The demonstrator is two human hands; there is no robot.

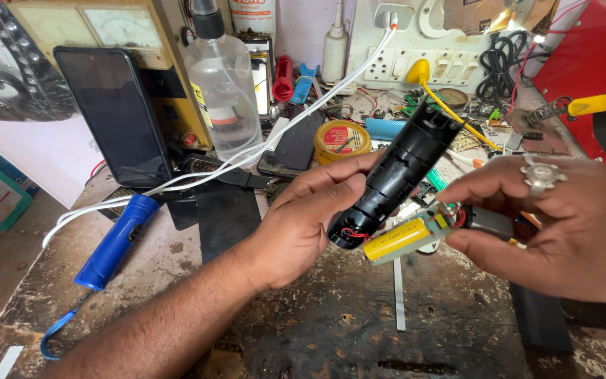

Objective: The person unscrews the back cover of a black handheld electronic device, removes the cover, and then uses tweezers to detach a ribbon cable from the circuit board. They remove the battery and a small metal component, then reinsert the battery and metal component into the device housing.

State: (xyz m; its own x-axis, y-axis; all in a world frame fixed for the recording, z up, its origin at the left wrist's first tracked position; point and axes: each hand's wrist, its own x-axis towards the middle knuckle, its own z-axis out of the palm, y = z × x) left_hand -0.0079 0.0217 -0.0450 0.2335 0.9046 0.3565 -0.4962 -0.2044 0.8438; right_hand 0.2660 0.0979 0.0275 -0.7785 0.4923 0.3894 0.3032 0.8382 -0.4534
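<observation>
Holding black casing (398, 168) mid-frame in my left hand (303, 221), fingers wrapped round it. My right hand (569, 231) pinches yellow cell-and-motor assembly (429, 228) just beside casing mouth. Risk: thin red wires (351, 234) between them snap if parts pull apart; assembly drops onto table (331, 330).

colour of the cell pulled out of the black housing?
Yellow battery cell, next to the right hand; head view shows it.

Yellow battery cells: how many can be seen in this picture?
1. The yellow battery cell lies between the black casing in the left hand and the right hand. Others may be hidden inside.
</observation>
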